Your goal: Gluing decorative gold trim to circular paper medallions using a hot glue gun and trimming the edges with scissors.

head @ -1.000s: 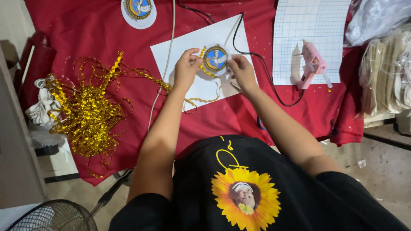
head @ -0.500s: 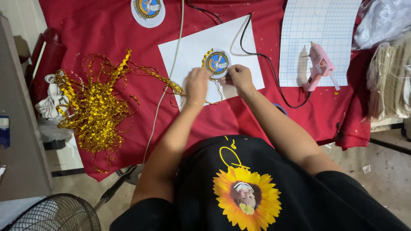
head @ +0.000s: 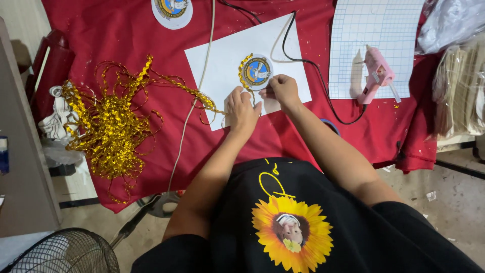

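A round blue-and-gold badge [head: 256, 72] lies on a white sheet of paper [head: 222, 55] on the red tablecloth [head: 116, 35]. My right hand [head: 283, 90] pinches the badge's lower right edge. My left hand [head: 241, 108] rests on the paper just below the badge, fingers closed on a thin gold ribbon [head: 202, 101] that runs left to a tangled gold pile [head: 108, 126]. Gold trim curls along the badge's left rim.
A pink glue gun [head: 375, 73] lies on a gridded mat [head: 376, 35] at right, its black cord [head: 308, 60] looping over the paper. A second round badge [head: 172, 10] sits at the top. A white cord [head: 194, 101], plastic-wrapped stacks [head: 462, 86] and a fan [head: 65, 253] are nearby.
Both hands have drawn back toward me, from on top of the badge to its lower edge. The left hand now lies on the paper with the ribbon.
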